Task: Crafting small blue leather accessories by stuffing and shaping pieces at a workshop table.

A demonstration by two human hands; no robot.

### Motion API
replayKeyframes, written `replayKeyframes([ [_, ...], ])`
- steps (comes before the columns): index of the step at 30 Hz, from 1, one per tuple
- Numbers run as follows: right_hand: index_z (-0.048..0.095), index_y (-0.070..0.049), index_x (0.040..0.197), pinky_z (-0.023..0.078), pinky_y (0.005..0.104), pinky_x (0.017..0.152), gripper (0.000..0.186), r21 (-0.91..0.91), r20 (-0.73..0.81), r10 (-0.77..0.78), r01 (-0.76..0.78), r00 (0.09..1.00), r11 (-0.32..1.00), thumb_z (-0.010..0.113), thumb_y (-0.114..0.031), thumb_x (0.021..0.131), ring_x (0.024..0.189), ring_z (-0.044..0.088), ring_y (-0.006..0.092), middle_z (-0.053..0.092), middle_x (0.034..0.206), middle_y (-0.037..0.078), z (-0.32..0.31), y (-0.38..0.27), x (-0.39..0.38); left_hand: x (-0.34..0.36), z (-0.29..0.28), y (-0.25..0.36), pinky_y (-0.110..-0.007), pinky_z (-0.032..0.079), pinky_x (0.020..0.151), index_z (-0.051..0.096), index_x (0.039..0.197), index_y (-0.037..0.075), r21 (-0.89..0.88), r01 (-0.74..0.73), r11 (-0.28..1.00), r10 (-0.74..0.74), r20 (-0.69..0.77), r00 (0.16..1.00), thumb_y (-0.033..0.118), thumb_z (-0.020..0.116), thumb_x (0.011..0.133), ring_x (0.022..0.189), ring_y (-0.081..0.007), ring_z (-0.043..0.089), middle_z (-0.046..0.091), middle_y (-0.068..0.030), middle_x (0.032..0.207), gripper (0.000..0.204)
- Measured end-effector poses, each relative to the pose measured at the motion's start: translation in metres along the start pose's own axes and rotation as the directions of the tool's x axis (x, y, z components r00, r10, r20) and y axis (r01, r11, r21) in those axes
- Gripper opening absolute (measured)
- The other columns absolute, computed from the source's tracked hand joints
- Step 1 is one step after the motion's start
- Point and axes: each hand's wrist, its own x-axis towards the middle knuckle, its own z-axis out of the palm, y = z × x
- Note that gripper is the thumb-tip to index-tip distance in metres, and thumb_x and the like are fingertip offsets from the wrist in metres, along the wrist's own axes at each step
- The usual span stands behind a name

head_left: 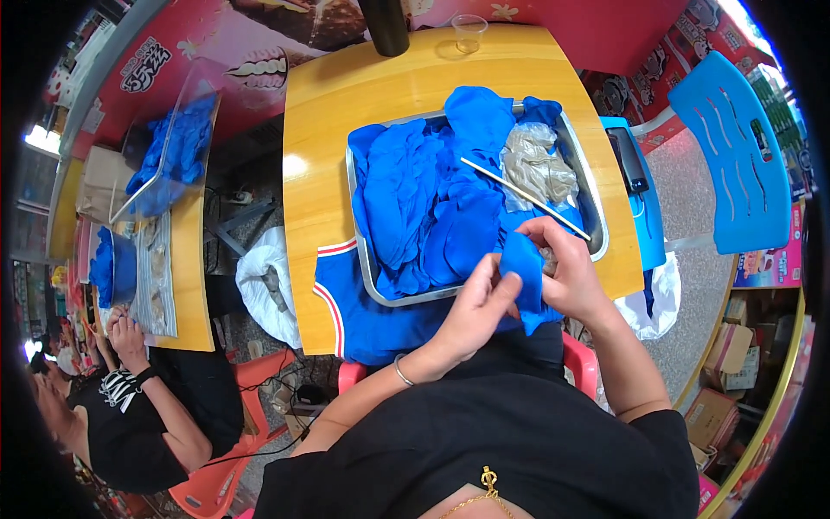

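Both grasping: left hand (475,304) and right hand (568,272) pinch blue cloth piece (521,266) | at metal tray's (406,301) near rim | likely paired to steady limp cloth; tray near on surface (320,199), seemingly for reach

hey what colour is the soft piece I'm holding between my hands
The soft piece is bright blue; it shows best in the head view.

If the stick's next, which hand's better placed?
Right hand, likely: it's closer to the stick, near its lower end. The left hand is farther off. Both hold the blue piece, so right would release first.
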Motion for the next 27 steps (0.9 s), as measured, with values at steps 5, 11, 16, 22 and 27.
replayKeyframes([
  [5,0.056,-0.001,0.096,0.048,0.0311,0.075,0.025,0.064,0.053,-0.090,0.087,0.995,0.994,0.063,-0.009,0.074,0.085,0.062,0.0258,0.062,0.090,0.012,-0.002,-0.004,0.000,0.004,-0.009,0.001,-0.021,0.045,0.060,0.049,0.095,0.004,0.120,-0.104,0.987,0.103,0.010,0.995,0.022,0.052,0.093,0.070,-0.0056,0.053,0.055,-0.0016,0.081,0.018],
  [11,0.056,-0.001,0.091,0.049,0.0319,0.073,0.020,0.104,-0.045,0.038,-0.033,0.998,0.994,0.063,-0.006,0.073,0.081,0.063,0.0271,0.062,0.087,0.013,0.004,0.000,-0.011,0.006,-0.012,-0.001,-0.019,0.043,0.053,0.048,0.083,0.006,0.115,-0.105,0.988,0.107,-0.016,0.994,0.015,0.057,0.089,0.061,-0.0043,0.053,0.057,-0.0010,0.072,0.015],
  [16,0.055,-0.001,0.090,0.050,0.0314,0.067,0.019,-0.116,-0.095,-0.052,0.041,0.994,0.992,0.062,-0.006,0.073,0.076,0.063,0.0294,0.061,0.079,0.015,0.006,-0.003,-0.015,0.006,-0.013,0.000,-0.018,0.043,0.050,0.045,0.078,0.007,0.112,-0.075,0.991,0.076,-0.005,0.997,0.013,0.059,0.088,0.060,-0.0038,0.053,0.056,-0.0011,0.070,0.018],
  [22,0.053,-0.001,0.090,0.049,0.0333,0.067,0.017,-0.074,-0.039,0.164,-0.166,0.986,0.983,0.060,-0.004,0.075,0.078,0.063,0.0319,0.061,0.080,0.016,0.006,-0.010,-0.012,0.005,-0.007,0.005,-0.019,0.046,0.058,0.049,0.089,0.006,0.033,-0.019,0.999,0.018,0.021,1.000,0.016,0.059,0.088,0.069,-0.0045,0.054,0.057,-0.0011,0.078,0.015],
  [27,0.048,-0.001,0.100,0.048,0.0357,0.073,0.027,0.044,0.090,0.159,-0.164,0.983,0.986,0.059,-0.006,0.077,0.086,0.061,0.0351,0.061,0.089,0.018,0.005,-0.016,-0.013,0.005,-0.010,-0.002,-0.018,0.043,0.069,0.051,0.099,0.004,-0.026,-0.044,0.999,0.043,-0.025,0.999,0.021,0.060,0.088,0.082,-0.0039,0.051,0.054,-0.0003,0.090,0.022],
])
